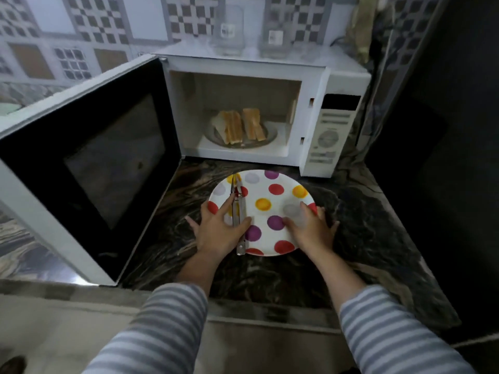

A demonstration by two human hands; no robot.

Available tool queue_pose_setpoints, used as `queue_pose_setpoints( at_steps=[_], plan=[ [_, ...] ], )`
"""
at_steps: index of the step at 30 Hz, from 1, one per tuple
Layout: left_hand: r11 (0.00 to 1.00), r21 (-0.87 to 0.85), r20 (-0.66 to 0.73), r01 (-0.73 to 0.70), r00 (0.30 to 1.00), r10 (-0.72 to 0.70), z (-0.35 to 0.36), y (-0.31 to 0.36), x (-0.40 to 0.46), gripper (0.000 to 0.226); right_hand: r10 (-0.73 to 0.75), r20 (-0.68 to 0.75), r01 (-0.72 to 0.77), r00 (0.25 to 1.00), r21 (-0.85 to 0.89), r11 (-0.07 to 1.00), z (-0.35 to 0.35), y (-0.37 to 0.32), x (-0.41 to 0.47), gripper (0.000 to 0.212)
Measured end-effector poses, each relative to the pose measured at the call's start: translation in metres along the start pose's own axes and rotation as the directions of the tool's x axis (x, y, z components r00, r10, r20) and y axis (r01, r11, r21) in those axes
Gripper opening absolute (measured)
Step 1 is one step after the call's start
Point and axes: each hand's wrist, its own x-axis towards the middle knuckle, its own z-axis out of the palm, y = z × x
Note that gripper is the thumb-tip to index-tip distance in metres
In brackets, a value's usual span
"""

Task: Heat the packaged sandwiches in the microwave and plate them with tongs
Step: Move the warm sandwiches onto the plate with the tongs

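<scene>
Dark marble counter (364, 238) under checkered tiles (189, 17): left hand (220, 230) pins tongs (239, 211), right hand (310, 228) flat on plate (270, 206).

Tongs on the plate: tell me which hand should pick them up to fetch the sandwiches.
Left. The left hand already lies on the tongs at the polka-dot plate's left side; the right hand holds the opposite rim, steadying it.

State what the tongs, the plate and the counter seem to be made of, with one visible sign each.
Tongs: metal, silvery sheen.
Plate: likely glazed ceramic or melamine; smooth white surface with printed coloured dots.
Counter: probably polished stone; dark swirled veining.
</scene>
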Motion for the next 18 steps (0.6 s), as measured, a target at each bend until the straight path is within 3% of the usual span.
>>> queue_pose_setpoints(
  at_steps=[7,18],
  plan=[
    [0.964,0.25,0.017,0.093,0.995,-0.1,0.014,0.007,0.013,0.072,-0.101,0.086,0.114,0.991,-0.166,0.98,0.0,0.013,0.042,0.068],
    [0.942,0.314,-0.031,0.119,0.993,-0.115,0.02,0.008,0.018,0.073,-0.127,0.053,0.134,0.99,-0.134,0.982,0.002,0.013,0.054,0.062]
  ],
)
